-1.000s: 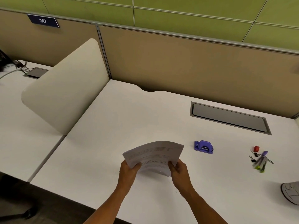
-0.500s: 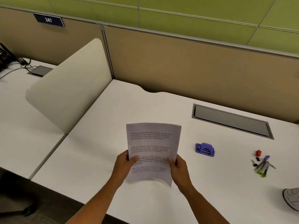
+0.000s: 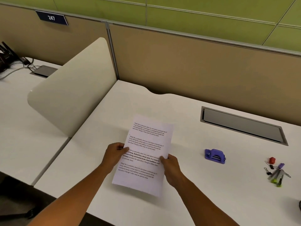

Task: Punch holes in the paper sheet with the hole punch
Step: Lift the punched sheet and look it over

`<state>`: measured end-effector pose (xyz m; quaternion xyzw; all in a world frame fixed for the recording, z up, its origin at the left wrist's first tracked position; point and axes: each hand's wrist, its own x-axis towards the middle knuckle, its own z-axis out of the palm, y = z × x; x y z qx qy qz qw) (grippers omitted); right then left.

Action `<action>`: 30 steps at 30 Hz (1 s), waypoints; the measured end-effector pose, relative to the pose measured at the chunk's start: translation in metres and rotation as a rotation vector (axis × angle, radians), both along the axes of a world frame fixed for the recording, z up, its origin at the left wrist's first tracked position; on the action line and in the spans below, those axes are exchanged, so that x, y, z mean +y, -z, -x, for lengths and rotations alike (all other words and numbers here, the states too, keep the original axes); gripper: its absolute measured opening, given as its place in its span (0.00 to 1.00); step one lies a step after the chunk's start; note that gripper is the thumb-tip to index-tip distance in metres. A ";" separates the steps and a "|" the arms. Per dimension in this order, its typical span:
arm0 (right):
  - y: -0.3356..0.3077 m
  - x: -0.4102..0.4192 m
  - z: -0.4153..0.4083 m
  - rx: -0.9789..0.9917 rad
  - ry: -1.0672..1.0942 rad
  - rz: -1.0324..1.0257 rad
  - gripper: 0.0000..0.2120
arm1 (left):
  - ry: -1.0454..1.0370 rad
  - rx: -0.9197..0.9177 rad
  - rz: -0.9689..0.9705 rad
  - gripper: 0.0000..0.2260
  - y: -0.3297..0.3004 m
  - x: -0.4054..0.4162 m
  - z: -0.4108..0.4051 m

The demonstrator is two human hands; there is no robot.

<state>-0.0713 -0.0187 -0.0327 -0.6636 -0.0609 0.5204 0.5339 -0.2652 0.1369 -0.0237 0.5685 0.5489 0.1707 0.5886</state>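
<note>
A white paper sheet (image 3: pixel 145 144) with printed text is held over the white desk (image 3: pixel 211 193), printed side up and slightly turned clockwise. My left hand (image 3: pixel 114 154) pinches its left edge with the thumb on top. My right hand (image 3: pixel 170 163) pinches its right edge the same way. A small purple hole punch (image 3: pixel 215 156) sits on the desk to the right of the sheet, about a hand's width from my right hand, untouched.
A grey cable hatch (image 3: pixel 242 125) is set into the desk behind the punch. Binder clips, a red clip and highlighters (image 3: pixel 276 173) lie at the right. A cream divider panel (image 3: pixel 71 92) stands at the left, tan partition walls behind.
The sheet was curled and bent over a second ago; both hands have flattened it and lowered it toward the desk, text now facing up.
</note>
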 end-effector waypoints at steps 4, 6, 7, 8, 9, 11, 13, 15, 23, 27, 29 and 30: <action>0.012 0.022 0.008 -0.028 0.040 0.077 0.13 | 0.021 0.133 -0.059 0.03 0.013 0.022 0.000; 0.016 0.032 0.012 -0.038 0.039 0.101 0.12 | 0.030 0.171 -0.065 0.03 0.019 0.031 -0.001; 0.019 0.037 0.014 -0.048 0.036 0.121 0.11 | 0.040 0.189 -0.068 0.03 0.022 0.035 -0.001; 0.020 0.040 0.015 -0.070 0.031 0.141 0.09 | 0.051 0.207 -0.073 0.04 0.025 0.038 -0.002; 0.021 0.043 0.015 -0.107 0.021 0.164 0.07 | 0.054 0.226 -0.077 0.04 0.028 0.041 -0.001; 0.025 0.050 0.017 -0.203 0.015 0.220 0.08 | 0.062 0.263 -0.074 0.03 0.032 0.046 0.000; 0.026 0.057 0.019 -0.276 0.004 0.268 0.10 | 0.058 0.289 -0.067 0.03 0.036 0.051 0.000; 0.027 0.064 0.021 -0.312 -0.015 0.306 0.12 | 0.058 0.323 -0.064 0.04 0.041 0.056 0.000; 0.039 0.077 0.017 -0.306 0.050 0.372 0.04 | 0.092 0.428 -0.075 0.05 0.059 0.074 -0.005; 0.045 0.084 0.018 -0.284 0.058 0.382 0.07 | 0.102 0.466 -0.076 0.06 0.067 0.081 -0.008; 0.051 0.086 0.021 -0.284 0.051 0.394 0.07 | 0.081 0.487 -0.079 0.10 0.071 0.083 -0.009; 0.054 0.088 0.022 -0.289 0.047 0.405 0.07 | 0.071 0.496 -0.078 0.11 0.073 0.084 -0.009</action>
